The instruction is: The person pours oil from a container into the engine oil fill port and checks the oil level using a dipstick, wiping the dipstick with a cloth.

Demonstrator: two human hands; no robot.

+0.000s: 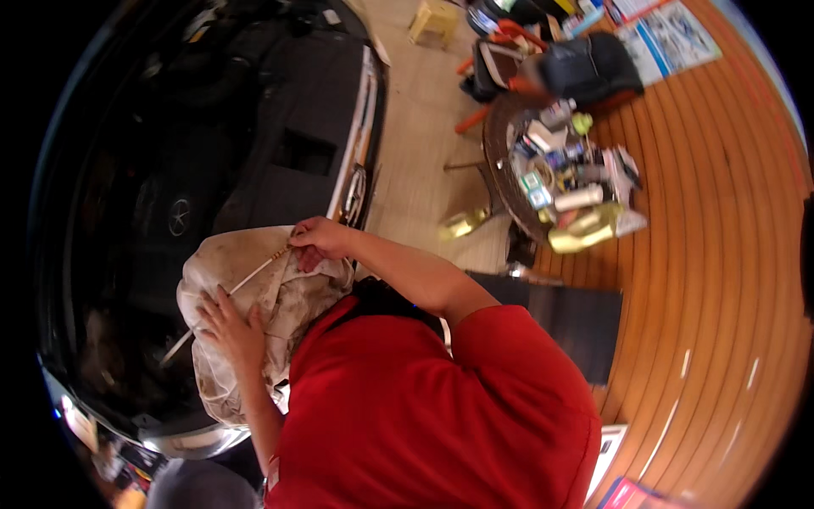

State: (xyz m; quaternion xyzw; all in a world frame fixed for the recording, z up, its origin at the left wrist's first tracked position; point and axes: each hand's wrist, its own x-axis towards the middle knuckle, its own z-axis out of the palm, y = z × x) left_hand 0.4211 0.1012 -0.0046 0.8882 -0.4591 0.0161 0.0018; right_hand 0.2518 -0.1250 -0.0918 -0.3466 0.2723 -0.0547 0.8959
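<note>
A stained beige cloth [280, 310] is draped over the front edge of a car's engine bay [182, 174], close against my body. Across it slants a thin pale rod [254, 273] with a brownish stretch near its upper end. My right hand [318, 242] pinches the rod at that end. Lower left, my left hand [231, 331] lies with fingers spread on the cloth, its fingertips beside the rod, which runs on past them toward the dark engine bay. Whether the left fingertips touch the rod is hard to tell.
A round table [500, 157] crowded with bottles and small boxes stands to the right, near a black chair [589, 68]. A cardboard box [434, 23] sits on the floor at the far side. Wood-slat panelling [695, 254] fills the right. A dark grey rounded thing [203, 485] is at lower left.
</note>
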